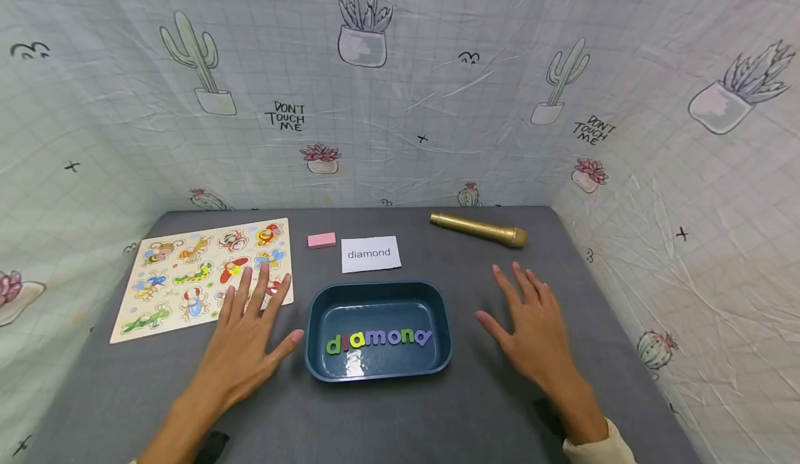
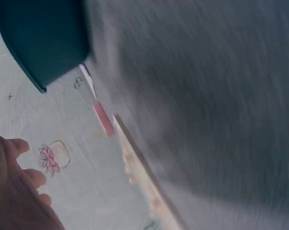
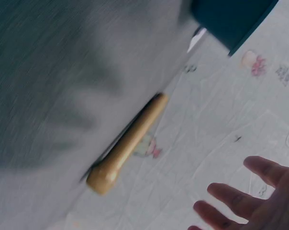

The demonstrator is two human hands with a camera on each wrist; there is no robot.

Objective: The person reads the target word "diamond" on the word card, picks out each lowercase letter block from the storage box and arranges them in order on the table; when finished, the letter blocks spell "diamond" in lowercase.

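A dark blue tray [image 1: 378, 375] stands in the middle of the table, and coloured letters inside it spell "diamond". The last letter, a purple d [image 1: 423, 337], leans to the right. My left hand [image 1: 244, 346] is left of the tray with fingers spread and holds nothing. Its fingertips overlap the insect puzzle board [image 1: 206, 280] in the head view. Over on the right, my right hand [image 1: 536, 335] is also empty, fingers spread and thumb toward the tray. Beyond it lies a gold microphone [image 1: 478, 228], which shows in the right wrist view as well.
Behind the tray lies a white card [image 1: 371, 254] printed "diamond", with a pink block [image 1: 321, 240] just left of it. A patterned cloth [image 1: 400, 103] with cactus drawings rises at the table's back and along both sides. The grey table [image 1: 387, 422] continues in front of the tray.
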